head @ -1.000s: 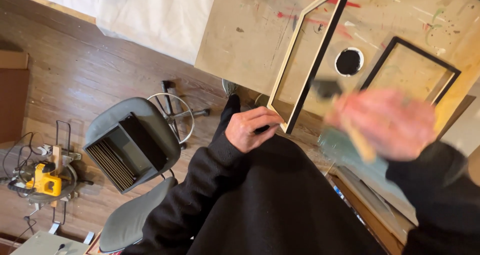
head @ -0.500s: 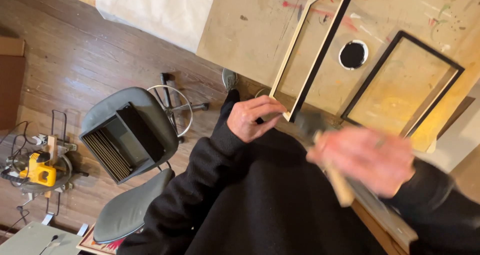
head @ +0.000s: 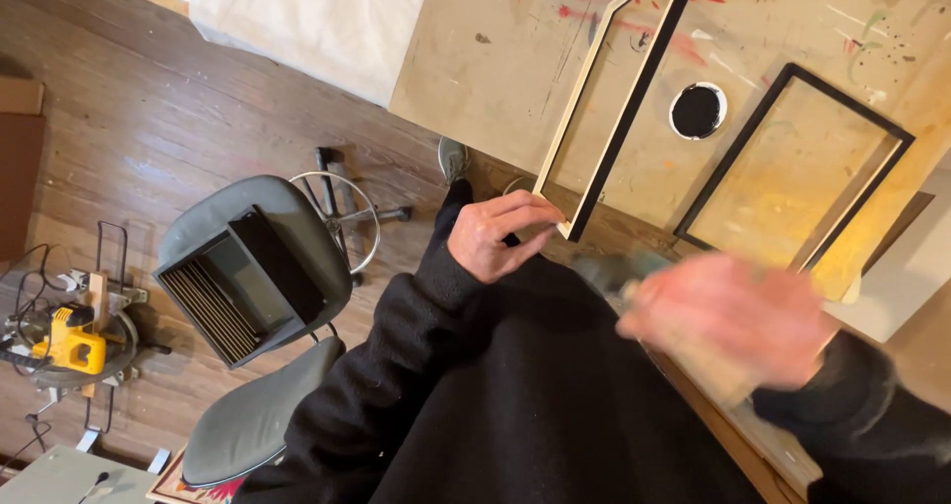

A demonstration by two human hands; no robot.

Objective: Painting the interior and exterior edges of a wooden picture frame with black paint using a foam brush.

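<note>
The left hand (head: 498, 235) is pinching the near corner of a tall rectangular wooden frame with a pale inner face and black outer edge (head: 612, 98), which is lying on the paint-spattered tan worktable (head: 485, 58). The right hand (head: 738, 316), blurred, is clenching a pale wooden handle (head: 693, 357) just below that frame's corner. A smaller black-edged frame (head: 792, 172) is lying beside it.

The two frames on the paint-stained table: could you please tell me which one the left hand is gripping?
The left hand grips the corner of the pale-wood frame with the black edge, overhanging the table's edge. The all-black frame lies flat, untouched, beyond the blurred right hand.
</note>
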